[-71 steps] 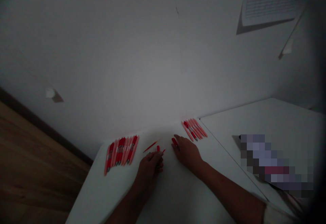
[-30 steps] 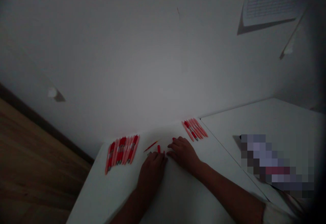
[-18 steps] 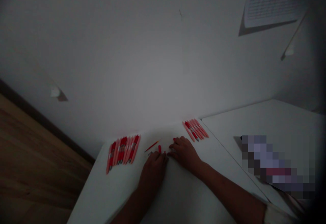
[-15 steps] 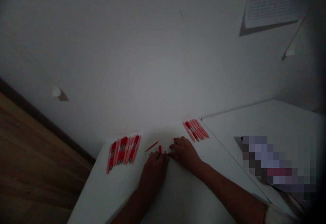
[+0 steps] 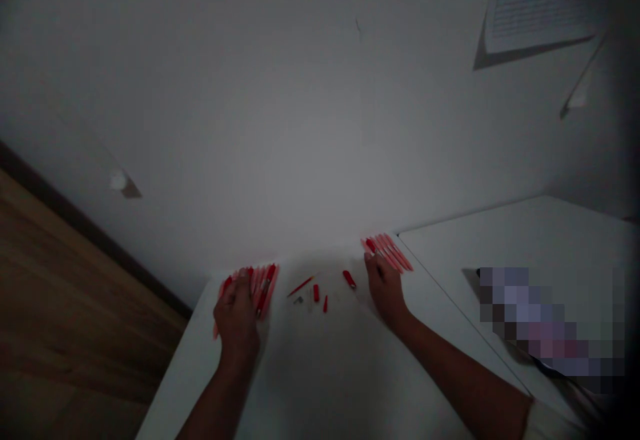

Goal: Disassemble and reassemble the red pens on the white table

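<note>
My left hand [image 5: 236,317] lies over the left row of pens, fingers bent and closed on a red pen [image 5: 251,271], most of which the hand hides. Pink pens and another red pen [image 5: 267,290] lie beside it. At the right row, my right hand [image 5: 384,287] has its fingers drawn together on a red pen [image 5: 371,245] whose lower part is covered. Pink pens [image 5: 393,252] lie alongside. Between my hands are loose pen parts: a thin red refill [image 5: 301,285], a short red barrel piece [image 5: 316,293], a small red tip [image 5: 325,304] and a longer red piece [image 5: 349,279].
The white table [image 5: 310,387] meets a pale wall [image 5: 280,127] behind the pens. Small grey bits [image 5: 299,301] lie by the refill. A seam runs down the table's right side, with a pixelated object [image 5: 550,323] beyond it. Wood panelling [image 5: 75,307] stands at left.
Both hands have parted from the loose pieces in the middle. My left hand went left onto the left row, my right hand right to the other row. The loose pieces are now uncovered.
</note>
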Demonstrator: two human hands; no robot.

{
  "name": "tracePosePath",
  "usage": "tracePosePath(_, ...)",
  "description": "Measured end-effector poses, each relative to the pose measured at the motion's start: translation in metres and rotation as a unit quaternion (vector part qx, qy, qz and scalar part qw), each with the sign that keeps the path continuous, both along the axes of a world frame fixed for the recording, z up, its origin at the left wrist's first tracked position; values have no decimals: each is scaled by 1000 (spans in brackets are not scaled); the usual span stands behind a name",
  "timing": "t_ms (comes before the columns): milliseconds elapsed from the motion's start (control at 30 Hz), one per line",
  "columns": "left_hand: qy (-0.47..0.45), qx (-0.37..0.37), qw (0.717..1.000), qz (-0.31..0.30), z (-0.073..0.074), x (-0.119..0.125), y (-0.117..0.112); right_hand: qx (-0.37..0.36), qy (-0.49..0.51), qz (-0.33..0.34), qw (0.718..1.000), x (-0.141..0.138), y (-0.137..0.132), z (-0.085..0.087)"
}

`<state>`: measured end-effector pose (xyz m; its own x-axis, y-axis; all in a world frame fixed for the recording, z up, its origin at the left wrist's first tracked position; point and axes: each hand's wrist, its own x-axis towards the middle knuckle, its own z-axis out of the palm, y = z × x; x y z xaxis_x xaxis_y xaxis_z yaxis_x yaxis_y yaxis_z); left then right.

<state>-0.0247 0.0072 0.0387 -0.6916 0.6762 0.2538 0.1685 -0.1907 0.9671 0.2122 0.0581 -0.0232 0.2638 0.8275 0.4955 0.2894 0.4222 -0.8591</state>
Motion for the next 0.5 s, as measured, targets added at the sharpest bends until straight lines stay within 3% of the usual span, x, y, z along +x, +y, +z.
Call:
tracePosePath(133, -122, 44, 991, 6, 8, -1, 2, -51, 106, 1, 993, 4, 1, -1)
tracePosePath(267, -214, 98, 971, -32, 18, -2, 1, -67, 157, 1, 985, 7, 1, 2)
tracePosePath(500, -273, 106, 954, -59, 21, -7, 0, -59, 170, 8, 984, 7, -1, 6)
